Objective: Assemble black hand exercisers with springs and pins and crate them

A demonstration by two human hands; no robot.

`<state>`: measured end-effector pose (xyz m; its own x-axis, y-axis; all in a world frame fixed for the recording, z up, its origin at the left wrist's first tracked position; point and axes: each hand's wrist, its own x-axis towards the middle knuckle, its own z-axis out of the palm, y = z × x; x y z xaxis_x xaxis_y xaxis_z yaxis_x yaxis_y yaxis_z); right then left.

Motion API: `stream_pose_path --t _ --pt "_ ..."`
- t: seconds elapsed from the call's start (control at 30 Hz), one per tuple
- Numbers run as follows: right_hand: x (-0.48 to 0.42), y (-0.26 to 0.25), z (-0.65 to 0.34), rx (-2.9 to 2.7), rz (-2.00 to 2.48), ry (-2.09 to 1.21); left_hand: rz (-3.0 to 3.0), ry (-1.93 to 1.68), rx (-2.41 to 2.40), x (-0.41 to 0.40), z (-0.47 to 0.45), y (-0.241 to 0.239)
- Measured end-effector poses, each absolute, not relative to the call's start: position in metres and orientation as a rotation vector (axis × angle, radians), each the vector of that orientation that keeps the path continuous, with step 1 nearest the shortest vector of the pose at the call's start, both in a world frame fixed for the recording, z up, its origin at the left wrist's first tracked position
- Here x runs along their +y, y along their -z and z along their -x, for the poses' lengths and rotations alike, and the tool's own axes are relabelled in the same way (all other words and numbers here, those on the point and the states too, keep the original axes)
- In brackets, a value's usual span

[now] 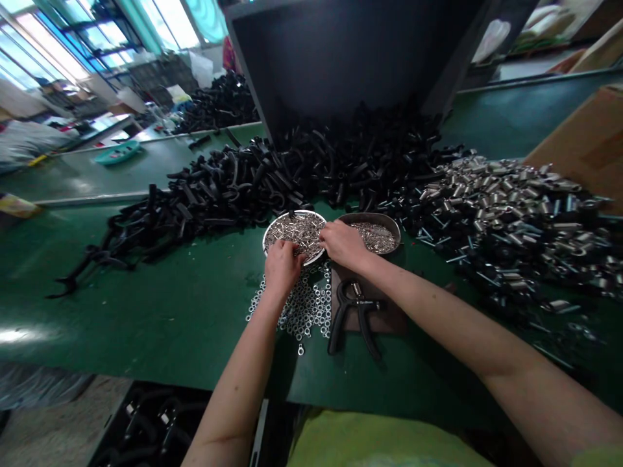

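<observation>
My left hand (283,267) reaches over the near rim of a round white-rimmed bowl (264,243) full of small metal pins (298,228). Its fingers are bent together among the pins; what they pinch is too small to name. At the same bowl's right edge, my right hand (343,243) has its fingertips closed, with anything between them hidden. Behind that hand stands an oval container (400,235) of small metal parts. Just below lies a black hand grip (357,314) with a coil spring, on a dark board (392,321). Loose metal nuts (304,308) are spread below the bowl.
Black plastic handles (204,188) are heaped along the back, before a large dark bin (355,58). Metal springs (506,194) and bolts pile up on the right, beside a cardboard box (584,139). A crate (150,421) with more hand grips sits below the table edge.
</observation>
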<state>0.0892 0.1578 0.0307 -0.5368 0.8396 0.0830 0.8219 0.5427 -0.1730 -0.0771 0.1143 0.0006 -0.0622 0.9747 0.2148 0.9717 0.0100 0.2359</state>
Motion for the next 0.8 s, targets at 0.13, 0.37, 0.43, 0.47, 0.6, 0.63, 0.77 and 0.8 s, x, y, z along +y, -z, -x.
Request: stream_pose_path --t 0.13,0.37,0.43,0.47,0.6,0.63,0.77,0.8 --pt "0.172 -0.025 -0.068 -2.624 1.465 -0.185 -2.141 -0.409 2.247 0.128 0.077 0.000" --pt "0.170 -0.021 -0.071 -2.589 1.490 -0.217 -1.891 -0.787 2.259 0.128 0.073 -0.007" --pt "0.170 -0.021 -0.071 -2.582 1.488 -0.247 -1.719 -0.976 2.168 0.125 0.071 -0.008" --pt "0.170 -0.021 -0.071 -2.580 1.480 -0.265 -1.605 -1.074 2.071 0.123 0.069 -0.008" --pt "0.170 -0.019 -0.068 -2.530 1.423 -0.329 -1.146 -1.328 1.463 0.109 0.060 -0.006" --pt "0.170 -0.019 -0.068 -2.504 1.411 -0.340 -1.083 -1.335 1.350 0.103 0.057 -0.005" --pt "0.161 -0.024 -0.078 -2.395 1.362 -0.411 -0.981 -1.250 1.227 0.074 0.044 -0.001" --pt "0.156 -0.026 -0.085 -2.382 1.343 -0.434 -0.972 -1.227 1.222 0.066 0.041 0.000"
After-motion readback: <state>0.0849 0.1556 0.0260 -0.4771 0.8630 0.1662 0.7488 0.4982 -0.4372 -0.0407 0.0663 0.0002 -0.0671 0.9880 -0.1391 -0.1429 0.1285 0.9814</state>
